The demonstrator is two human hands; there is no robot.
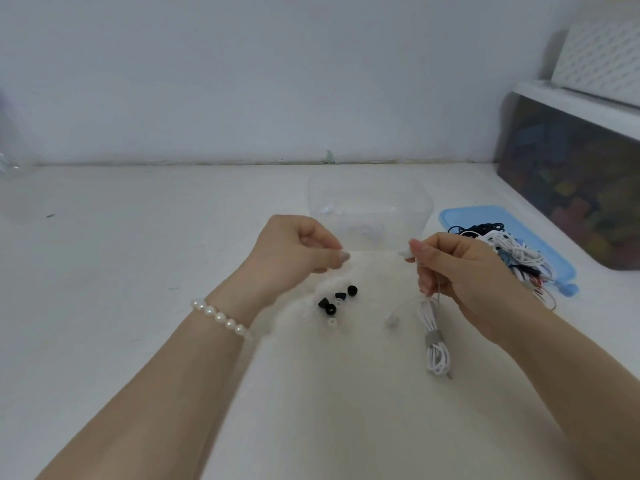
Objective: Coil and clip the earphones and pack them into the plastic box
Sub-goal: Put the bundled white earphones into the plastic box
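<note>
My right hand [460, 268] pinches a white earbud [402, 253] between thumb and forefinger and grips the cable of the white earphones [437, 358]. Their coil hangs down to the table, bound by a grey clip [434, 338], and the second earbud [392, 319] dangles to the left of it. My left hand [298, 251] hovers a short way left of the held earbud. Its fingers are curled, thumb against fingertips, blurred, and nothing shows between them. The clear plastic box [420, 202] stands open just behind both hands, with something small and white inside.
Several loose black and white ear tips [337, 303] lie on the white table below my left hand. A blue lid [453, 216] at the right carries a tangled pile of earphones [509, 252]. Behind it stands a dark storage bin [571, 174] with a white basket [602, 53] on top.
</note>
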